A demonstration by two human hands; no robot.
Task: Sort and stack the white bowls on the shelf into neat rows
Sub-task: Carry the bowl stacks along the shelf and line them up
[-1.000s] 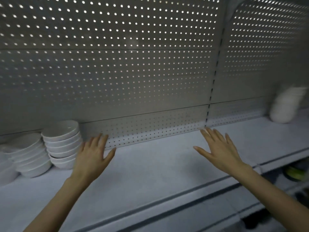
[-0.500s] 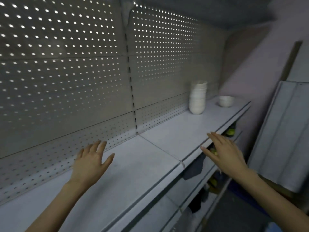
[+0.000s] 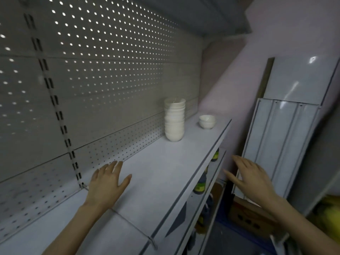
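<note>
The left hand (image 3: 107,183) and right hand (image 3: 252,176) are being held flat, empty; the tall stack (image 3: 174,122) and apparently two-bowl pile (image 3: 207,121) are being left unmerged.

View: swings right along the shelf (image 3: 158,168).
Tall bowl stack (image 3: 174,120): now nearer and sharp.
Right hand (image 3: 252,178): now past the shelf edge.

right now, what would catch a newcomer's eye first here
A tall stack of white bowls stands close to the perforated back panel far along the shelf, with a short stack to its right near the end. The left hand and the right hand hover open in the foreground.
</note>
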